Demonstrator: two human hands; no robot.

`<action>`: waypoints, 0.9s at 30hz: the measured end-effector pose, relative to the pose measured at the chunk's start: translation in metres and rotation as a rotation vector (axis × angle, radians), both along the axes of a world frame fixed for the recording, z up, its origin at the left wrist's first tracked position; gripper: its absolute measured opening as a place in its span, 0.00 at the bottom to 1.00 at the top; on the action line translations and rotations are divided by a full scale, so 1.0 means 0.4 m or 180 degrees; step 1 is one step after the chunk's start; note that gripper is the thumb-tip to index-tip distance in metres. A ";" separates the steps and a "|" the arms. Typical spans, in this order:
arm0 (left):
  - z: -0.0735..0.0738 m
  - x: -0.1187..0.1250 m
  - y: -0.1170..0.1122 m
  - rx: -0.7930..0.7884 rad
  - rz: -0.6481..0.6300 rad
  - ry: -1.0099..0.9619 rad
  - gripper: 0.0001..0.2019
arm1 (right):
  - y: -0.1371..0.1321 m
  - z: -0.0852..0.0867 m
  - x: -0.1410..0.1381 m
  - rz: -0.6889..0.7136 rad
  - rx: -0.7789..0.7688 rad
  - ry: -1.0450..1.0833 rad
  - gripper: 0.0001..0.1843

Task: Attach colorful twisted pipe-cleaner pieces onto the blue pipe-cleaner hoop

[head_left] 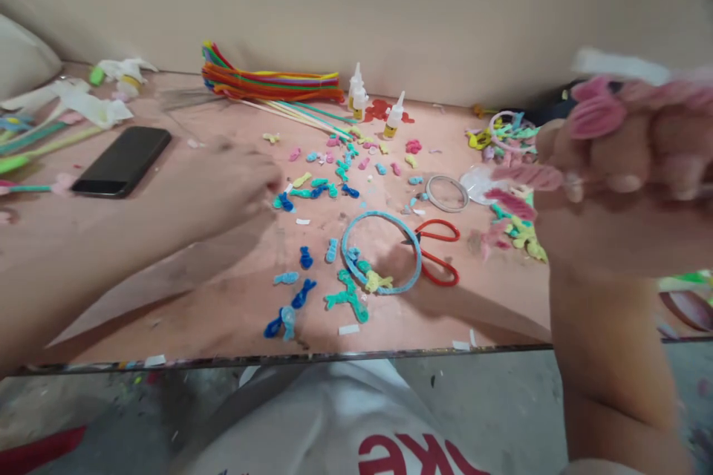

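My right hand [618, 163] is raised at the right, close to the camera, its fingers closed around pink pipe-cleaner work [598, 107] with a looped end; parts of it stick out on both sides, blurred. A pale blurred strip [621, 65] shows above the knuckles. My left hand [239, 182] is low over the table at left centre, smeared by motion. Its fingers look curled in, and what they hold, if anything, is hidden. Beside its fingertips lie small twisted pipe-cleaner pieces [318, 191] in blue, teal and yellow. A light blue fuzzy ring [417, 256] overlaps red-handled scissors [440, 230].
Behind lie a bundle of coloured pipe cleaners [272, 85] and small glue bottles [394, 117] near the wall. A black phone [122, 162] is at left. A plain ring [447, 194] and a heap of coloured pieces [518, 230] lie at right. The table edge [334, 358] runs in front.
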State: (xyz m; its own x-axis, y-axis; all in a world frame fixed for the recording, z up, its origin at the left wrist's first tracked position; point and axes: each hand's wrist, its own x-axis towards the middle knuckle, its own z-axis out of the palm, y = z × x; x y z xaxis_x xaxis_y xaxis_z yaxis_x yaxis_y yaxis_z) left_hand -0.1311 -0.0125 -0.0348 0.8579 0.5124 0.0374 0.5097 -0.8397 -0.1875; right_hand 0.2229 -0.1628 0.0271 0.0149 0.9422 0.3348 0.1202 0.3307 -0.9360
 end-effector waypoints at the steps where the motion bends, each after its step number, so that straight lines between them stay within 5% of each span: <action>1: -0.014 0.040 -0.009 -0.0112 -0.0296 -0.0029 0.13 | 0.003 -0.002 -0.007 -0.0179 0.0386 0.0155 0.36; 5: -0.085 0.162 -0.020 -0.0944 -0.1534 -0.0076 0.16 | 0.024 -0.031 -0.014 -0.0376 0.0595 0.0579 0.22; 11: -0.104 0.226 0.009 -0.1390 -0.2011 0.0096 0.05 | 0.054 -0.088 0.018 -0.0425 0.0745 0.0542 0.20; 21: 0.052 0.160 -0.016 -0.1703 -0.1747 -0.0630 0.22 | 0.056 -0.076 0.025 -0.0105 0.0506 0.0555 0.21; 27: 0.139 0.121 0.008 -0.0791 -0.1262 -0.1943 0.30 | 0.060 -0.029 0.025 0.0187 0.0241 0.0070 0.23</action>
State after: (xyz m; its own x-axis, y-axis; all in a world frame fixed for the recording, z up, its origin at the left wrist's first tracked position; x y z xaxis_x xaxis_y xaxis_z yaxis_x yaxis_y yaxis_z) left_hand -0.0826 -0.0093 0.0206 0.8434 0.2262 0.4873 0.1144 -0.9619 0.2485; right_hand 0.2328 -0.1389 0.0156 -0.0315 0.9136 0.4053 0.0782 0.4065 -0.9103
